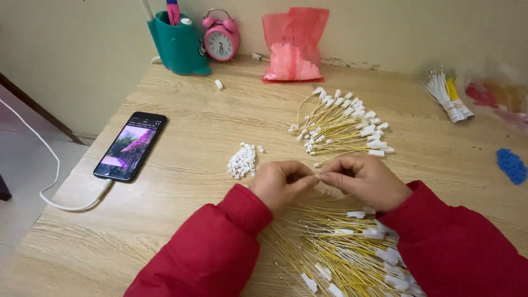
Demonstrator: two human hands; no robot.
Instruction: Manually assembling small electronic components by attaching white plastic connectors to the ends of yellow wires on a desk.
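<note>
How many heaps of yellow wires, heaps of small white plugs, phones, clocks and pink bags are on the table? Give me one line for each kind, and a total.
Heaps of yellow wires: 2, far heap and near heap
Heaps of white plugs: 1
Phones: 1
Clocks: 1
Pink bags: 1
Total: 6

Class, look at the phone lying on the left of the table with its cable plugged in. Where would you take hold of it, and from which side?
Grip the phone across its two long edges, near the middle, coming down from above. It lies flat, screen up, so only the edges offer purchase. The white cable leaves its near end, so that end is probably best avoided. Both hands are busy over the yellow wires.
</note>
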